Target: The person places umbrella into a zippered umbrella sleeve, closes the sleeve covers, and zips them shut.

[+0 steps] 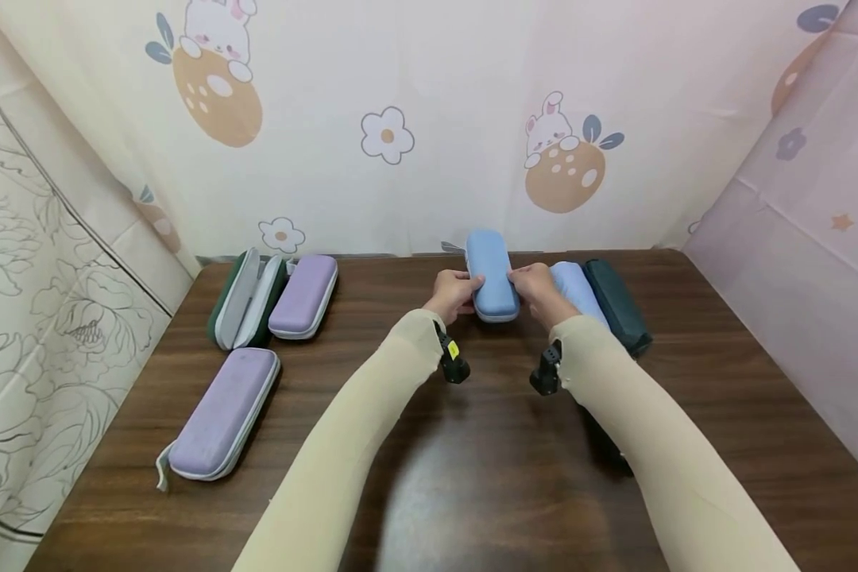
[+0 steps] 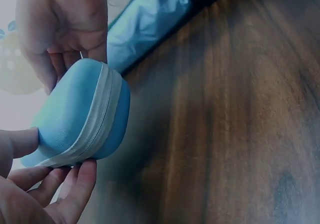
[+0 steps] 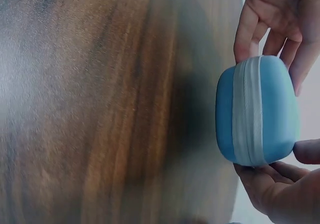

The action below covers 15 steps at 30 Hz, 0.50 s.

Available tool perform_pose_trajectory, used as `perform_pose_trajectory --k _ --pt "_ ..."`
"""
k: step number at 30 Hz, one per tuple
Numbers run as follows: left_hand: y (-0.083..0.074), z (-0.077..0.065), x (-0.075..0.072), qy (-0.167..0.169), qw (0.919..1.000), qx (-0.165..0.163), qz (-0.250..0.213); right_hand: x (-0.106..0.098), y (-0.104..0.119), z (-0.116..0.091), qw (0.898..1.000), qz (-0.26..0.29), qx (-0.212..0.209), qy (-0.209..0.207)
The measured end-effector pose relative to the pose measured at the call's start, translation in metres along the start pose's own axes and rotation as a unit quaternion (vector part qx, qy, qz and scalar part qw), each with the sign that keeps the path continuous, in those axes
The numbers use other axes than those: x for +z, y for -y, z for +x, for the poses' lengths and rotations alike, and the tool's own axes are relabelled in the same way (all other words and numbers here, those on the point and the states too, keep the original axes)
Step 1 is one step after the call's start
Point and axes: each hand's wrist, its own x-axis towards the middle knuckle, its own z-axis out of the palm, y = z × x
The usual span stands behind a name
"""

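A light blue zip case [image 1: 492, 278], zipped up with a pale zipper band around its side, is held above the far part of the table between both hands. My left hand [image 1: 454, 294] grips its left side, thumb on top and fingers below, as the left wrist view shows. On the right side, my right hand [image 1: 539, 292] holds it with thumb and curled fingers. The right wrist view shows the blue case [image 3: 277, 109] with the left hand [image 3: 275, 19] above it and the right hand [image 3: 287, 194] below.
At left on the wooden table [image 1: 486, 492] lie a purple zip case [image 1: 304, 295], another purple case [image 1: 225, 413] and an unfolded green case [image 1: 246, 302] with grey lining. Beside my right forearm lie a pale blue item [image 1: 577, 287] and a dark green case [image 1: 617, 306]. A curtain [image 1: 443, 143] hangs behind.
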Motion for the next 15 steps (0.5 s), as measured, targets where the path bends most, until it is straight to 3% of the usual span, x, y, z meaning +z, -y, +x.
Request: perform_pose_trajectory --k 6,15 --pt "0.012 0.009 0.005 -0.013 0.9999 0.005 0.008 0.004 -0.008 0.005 1.0 -0.02 0.005 -0.018" --pt "0.019 0.017 0.007 -0.012 0.9998 0.007 0.014 0.009 -0.015 0.013 0.999 -0.028 0.009 -0.013"
